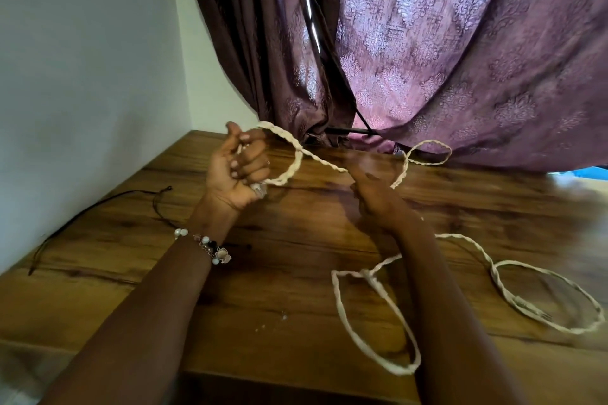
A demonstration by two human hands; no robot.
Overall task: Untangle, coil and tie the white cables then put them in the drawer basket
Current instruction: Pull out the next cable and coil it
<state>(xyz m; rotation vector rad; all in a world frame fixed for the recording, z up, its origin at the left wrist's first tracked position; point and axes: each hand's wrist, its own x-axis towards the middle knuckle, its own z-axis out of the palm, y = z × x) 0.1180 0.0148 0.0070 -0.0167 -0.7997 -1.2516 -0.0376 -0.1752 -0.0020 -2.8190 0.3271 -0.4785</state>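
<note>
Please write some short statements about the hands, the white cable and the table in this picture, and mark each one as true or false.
1. The left hand is closed around a loop of the white twisted cable. True.
2. The wrist of the left hand carries a beaded bracelet. True.
3. The white twisted cable is already coiled and tied in a neat bundle. False: it lies in loose loops spread over the brown wooden table.
4. A thin black cord lies on the left part of the table. True.
5. The curtain behind the table is green. False: it is purple with a pattern.
6. The right hand rests flat on an open book. False: no book is visible.
</note>
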